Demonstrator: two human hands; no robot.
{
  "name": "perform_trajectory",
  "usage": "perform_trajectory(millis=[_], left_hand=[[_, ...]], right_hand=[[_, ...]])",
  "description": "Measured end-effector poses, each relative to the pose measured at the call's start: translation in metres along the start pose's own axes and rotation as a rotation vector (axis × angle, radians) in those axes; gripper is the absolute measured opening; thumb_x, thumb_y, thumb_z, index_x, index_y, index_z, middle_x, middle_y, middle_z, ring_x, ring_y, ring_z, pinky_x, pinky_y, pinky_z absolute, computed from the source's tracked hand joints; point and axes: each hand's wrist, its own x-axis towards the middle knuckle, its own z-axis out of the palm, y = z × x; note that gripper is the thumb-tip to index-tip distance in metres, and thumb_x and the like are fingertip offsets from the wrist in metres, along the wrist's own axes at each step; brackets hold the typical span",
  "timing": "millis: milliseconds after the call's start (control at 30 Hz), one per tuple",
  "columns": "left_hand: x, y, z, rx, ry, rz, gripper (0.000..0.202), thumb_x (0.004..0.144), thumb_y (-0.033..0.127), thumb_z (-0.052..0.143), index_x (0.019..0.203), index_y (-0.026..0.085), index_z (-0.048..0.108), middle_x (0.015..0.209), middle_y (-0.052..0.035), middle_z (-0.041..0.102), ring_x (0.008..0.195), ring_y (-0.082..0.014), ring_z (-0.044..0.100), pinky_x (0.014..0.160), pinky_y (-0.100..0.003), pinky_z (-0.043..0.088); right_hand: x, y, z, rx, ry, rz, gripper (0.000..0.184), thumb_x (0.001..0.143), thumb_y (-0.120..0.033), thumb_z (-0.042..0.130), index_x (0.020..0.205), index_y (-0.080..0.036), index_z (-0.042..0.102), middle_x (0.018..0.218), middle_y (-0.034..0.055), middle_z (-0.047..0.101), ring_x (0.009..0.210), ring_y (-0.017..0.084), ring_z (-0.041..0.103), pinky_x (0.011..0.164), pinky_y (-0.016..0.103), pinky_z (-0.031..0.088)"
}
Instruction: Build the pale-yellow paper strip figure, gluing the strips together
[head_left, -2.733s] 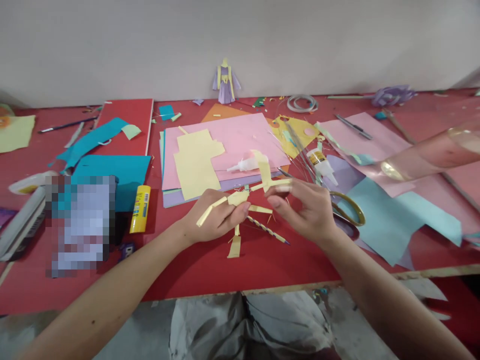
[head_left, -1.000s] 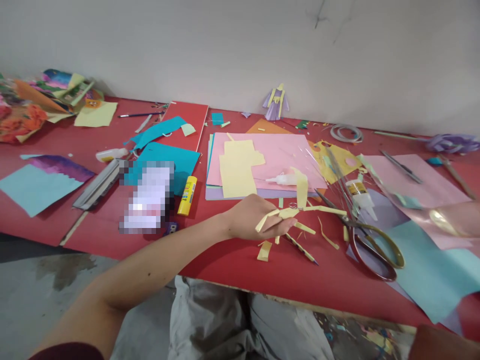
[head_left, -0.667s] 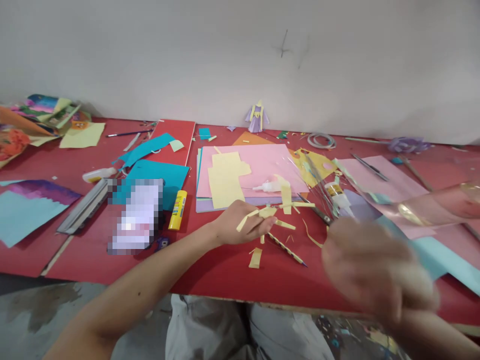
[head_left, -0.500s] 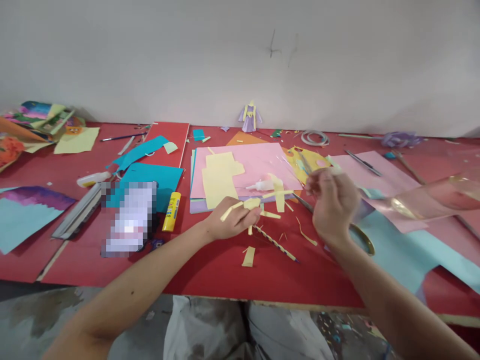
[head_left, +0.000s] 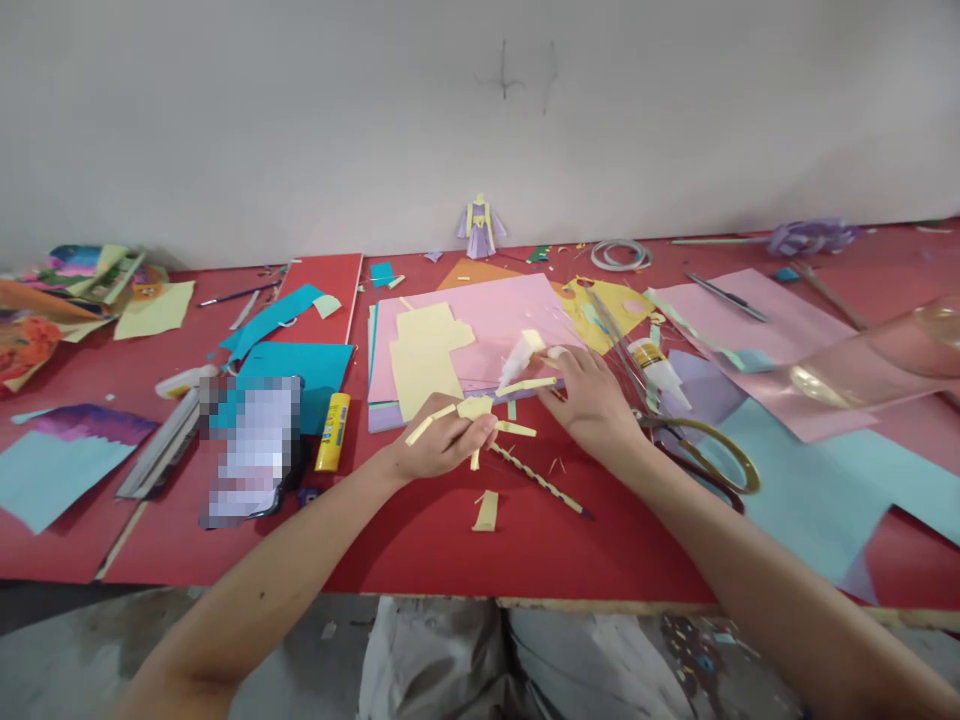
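My left hand (head_left: 441, 447) is closed on a small piece made of pale yellow paper strips (head_left: 477, 408), held just above the red table (head_left: 525, 540). My right hand (head_left: 592, 404) reaches to the edge of the pink sheet (head_left: 495, 315) and its fingers are closed round a small white glue bottle (head_left: 519, 356), nozzle pointing down-left toward the strips. A striped pencil (head_left: 538, 481) and a loose yellow scrap (head_left: 486, 510) lie on the table under my hands.
Gold-handled scissors (head_left: 709, 462) lie right of my right hand, next to a second glue bottle (head_left: 654, 365). A yellow glue stick (head_left: 333, 431), teal paper (head_left: 300, 365) and a blurred flat object (head_left: 251, 450) sit to the left. A small paper doll (head_left: 479, 226) stands at the wall.
My right hand left view, came back in and moved left to the pink sheet, closing on the white glue bottle. My left hand kept holding the yellow strip piece.
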Motion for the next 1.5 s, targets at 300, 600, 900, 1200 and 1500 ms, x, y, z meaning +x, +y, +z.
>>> perform_trajectory(millis=[300,600,900,1200,1500], left_hand=[[0.001,0.002,0.000,0.102,-0.036,0.028,0.061,0.101,0.039,0.015,0.063,0.016,0.058,0.057,-0.0006,0.061,0.056,-0.0095,0.055,0.060,-0.023,0.041],[0.003,-0.003,0.000,0.141,-0.113,0.252,0.050,0.098,0.030,0.028,0.054,0.017,0.049,0.048,-0.0011,0.050,0.048,-0.0111,0.045,0.054,-0.027,0.033],[0.003,0.004,-0.003,0.035,-0.132,0.284,0.047,0.096,0.031,0.034,0.052,0.017,0.040,0.046,0.0019,0.040,0.046,-0.0097,0.036,0.050,-0.028,0.028],[0.007,0.002,-0.001,-0.197,-0.230,0.218,0.045,0.095,0.031,0.044,0.053,0.016,0.053,0.050,0.0001,0.051,0.050,-0.0089,0.045,0.053,-0.024,0.034],[0.002,0.005,-0.007,-0.410,-0.330,-0.138,0.048,0.094,0.042,0.043,0.061,0.013,0.061,0.056,-0.0006,0.057,0.055,-0.0078,0.053,0.054,-0.018,0.039]], right_hand=[[0.003,-0.002,-0.005,0.200,0.006,0.069,0.014,0.086,-0.024,0.052,0.092,-0.019,0.064,0.094,0.0097,0.069,0.090,0.026,0.060,0.079,0.038,0.046],[0.008,0.004,-0.026,1.113,0.217,0.429,0.016,0.079,-0.034,0.067,0.092,-0.024,0.068,0.088,0.0008,0.066,0.077,0.014,0.061,0.077,0.031,0.051],[-0.001,-0.023,-0.055,0.931,-0.395,0.177,0.026,0.075,-0.047,0.070,0.074,-0.020,0.069,0.077,0.0026,0.067,0.075,0.017,0.060,0.070,0.029,0.047],[-0.007,-0.039,-0.055,1.193,-0.620,0.246,0.031,0.075,-0.048,0.070,0.073,-0.018,0.064,0.075,0.0001,0.062,0.072,0.013,0.056,0.070,0.026,0.045],[-0.010,-0.038,-0.048,1.590,-0.589,0.454,0.037,0.080,-0.052,0.063,0.071,-0.017,0.069,0.073,0.0058,0.070,0.071,0.018,0.066,0.077,0.034,0.054]])
